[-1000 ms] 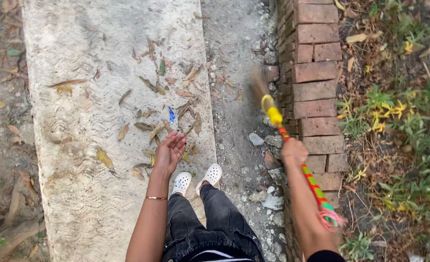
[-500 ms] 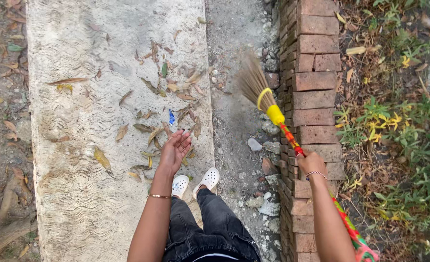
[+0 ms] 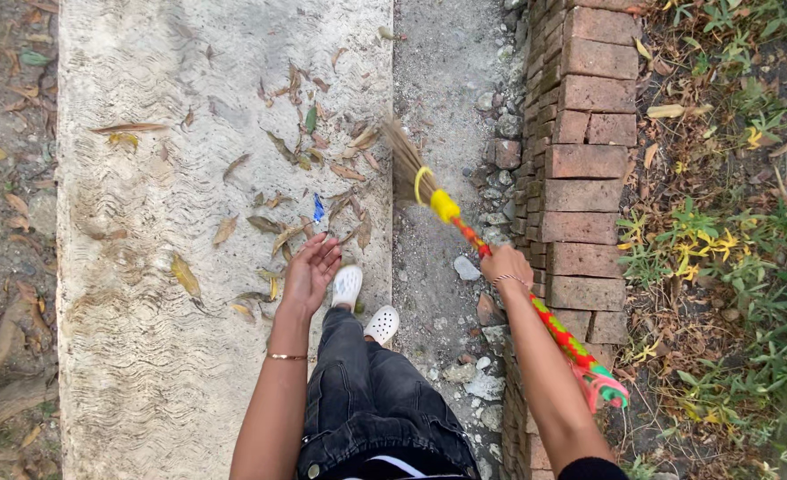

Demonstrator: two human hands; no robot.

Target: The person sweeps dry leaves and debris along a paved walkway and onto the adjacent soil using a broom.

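While right hand [image 3: 504, 265] grip holds one broom [image 3: 447, 209], left hand [image 3: 309, 271] hangs wide, empty; two white clogs [image 3: 347, 286].

One head camera — worn high, facing steeply down, the concrete path [image 3: 189, 267] near below.

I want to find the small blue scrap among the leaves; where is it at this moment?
In the head view the blue scrap lies on the concrete path, among dry leaves, just ahead of the empty left hand and left of the broom bristles.
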